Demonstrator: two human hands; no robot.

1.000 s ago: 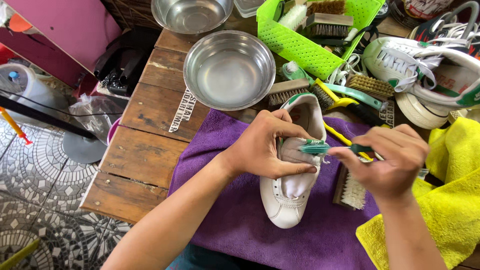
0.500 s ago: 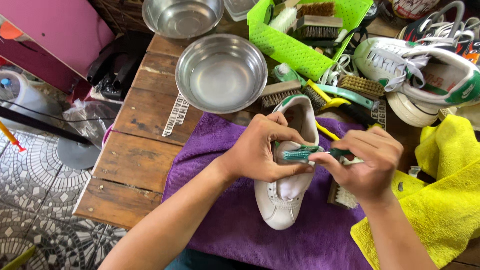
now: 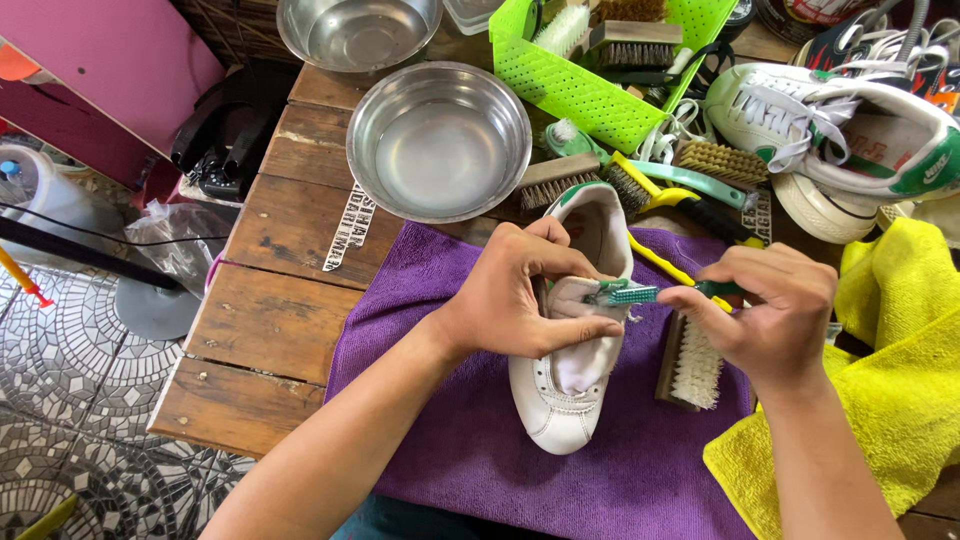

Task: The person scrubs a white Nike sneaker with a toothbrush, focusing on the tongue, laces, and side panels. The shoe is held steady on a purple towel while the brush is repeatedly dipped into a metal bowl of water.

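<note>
A white sneaker [image 3: 565, 395] with no laces lies toe toward me on a purple cloth [image 3: 470, 440]. My left hand [image 3: 520, 295] grips its upper and pinches the tongue. My right hand [image 3: 775, 310] holds a small green toothbrush [image 3: 632, 293], its bristled head resting against the tongue by my left fingers. A wooden scrub brush [image 3: 690, 365] lies on the cloth beneath my right hand.
A steel bowl of water [image 3: 440, 140] stands just beyond the cloth, a second steel bowl [image 3: 358, 32] behind it. A green basket [image 3: 590, 85] holds brushes. More brushes, another white and green sneaker [image 3: 850, 120] and a yellow cloth [image 3: 900, 380] lie to the right. The table edge is at left.
The toothbrush head has shifted slightly along the tongue while my left hand keeps its grip on the sneaker. The view has drifted a little.
</note>
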